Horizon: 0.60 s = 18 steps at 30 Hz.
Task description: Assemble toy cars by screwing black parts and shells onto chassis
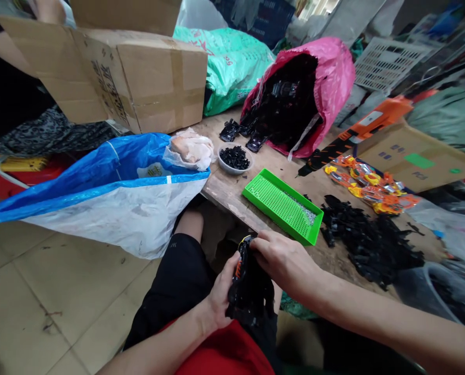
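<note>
My left hand point(221, 296) is wrapped round a black plastic toy car body point(251, 294) with orange markings and a yellow edge, held tilted above my lap. My right hand point(281, 256) is closed at the car's far end, fingertips pressed together against it; whatever they pinch is hidden. Just beyond on the table lies a green perforated tray point(269, 204) with small silvery pieces, probably screws, along its right side. A clear round bowl point(236, 169) of small black parts stands behind it. Black plastic parts point(368, 237) are heaped to the right.
A pink sack point(336, 73) spills black toy cars onto the wooden table point(226, 195). Orange-and-yellow parts point(373, 185) lie near an orange-and-black tool point(376, 122). A blue-and-white sack point(111, 208) hangs at left, below a cardboard box point(162, 83). Another person point(11, 94) is behind it.
</note>
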Available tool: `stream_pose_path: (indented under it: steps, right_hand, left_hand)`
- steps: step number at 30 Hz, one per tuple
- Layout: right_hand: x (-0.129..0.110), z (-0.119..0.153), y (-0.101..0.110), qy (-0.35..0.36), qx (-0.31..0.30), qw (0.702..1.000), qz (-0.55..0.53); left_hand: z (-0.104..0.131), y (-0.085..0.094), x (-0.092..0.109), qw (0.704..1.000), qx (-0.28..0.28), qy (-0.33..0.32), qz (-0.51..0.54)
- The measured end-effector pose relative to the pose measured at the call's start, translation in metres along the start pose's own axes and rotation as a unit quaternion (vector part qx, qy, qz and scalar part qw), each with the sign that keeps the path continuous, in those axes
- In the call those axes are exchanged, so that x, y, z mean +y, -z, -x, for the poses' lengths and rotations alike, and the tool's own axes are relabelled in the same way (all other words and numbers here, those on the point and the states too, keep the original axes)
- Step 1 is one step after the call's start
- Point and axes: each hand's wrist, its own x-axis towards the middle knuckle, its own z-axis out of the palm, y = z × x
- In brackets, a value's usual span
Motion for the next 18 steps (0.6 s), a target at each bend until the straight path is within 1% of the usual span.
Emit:
stream_pose_path:
  steps: [4,8,13,18]
  right_hand:
    - [0.0015,-0.0021,-0.0022,0.006,-0.001,1.000,-0.005]
    - [0.0016,-0.0044,-0.0013,-0.009,0.002,1.000,-0.017]
    - [0.0001,-0.0058,0.0038,-0.034,-0.011,0.999,-0.019]
    - [0.0016,-0.0055,0.0051,-0.057,-0.031,0.997,-0.034]
  left_hand:
    - [0.0005,-0.0017,0.0006,1.000,0.015,-0.014,0.003]
    - [0.0014,-0.0051,0.0016,1.000,0.026,-0.007,0.006]
    - [0.0025,-0.0066,0.0025,1.000,0.020,-0.004,0.006]
    - [0.0015,-0.0037,0.0014,1.000,0.014,0.019,-0.002]
